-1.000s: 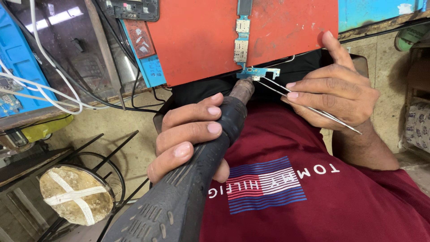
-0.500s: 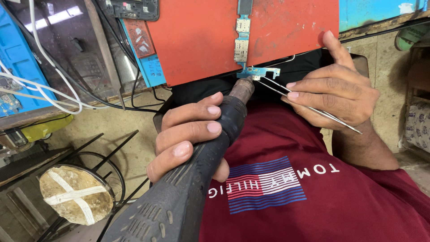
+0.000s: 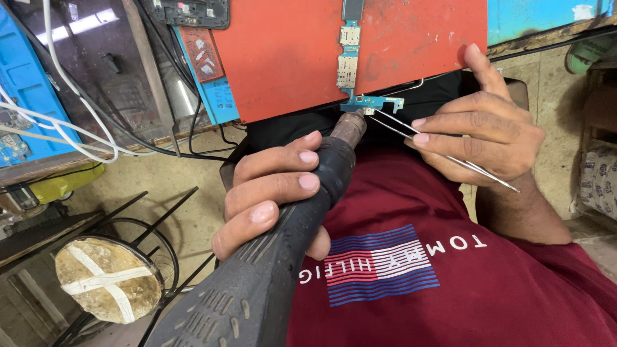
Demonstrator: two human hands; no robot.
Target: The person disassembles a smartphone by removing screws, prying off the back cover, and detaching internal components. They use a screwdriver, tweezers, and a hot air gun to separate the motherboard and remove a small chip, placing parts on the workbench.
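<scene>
A beige concrete floor [image 3: 160, 186] spreads at left, under a black wire-frame stool [image 3: 109, 286] with a worn round seat crossed by white tape. Farther left, a glass-topped bench [image 3: 96, 64] reflects ceiling lights, and white and black cables [image 3: 77, 138] trail over its edge. Light is even and soft.

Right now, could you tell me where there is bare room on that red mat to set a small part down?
The red rubber mat is bare left of the narrow blue circuit board. Its near edge is crowded: the black hot-air tool in the left hand and the right hand's metal tweezers.
</scene>
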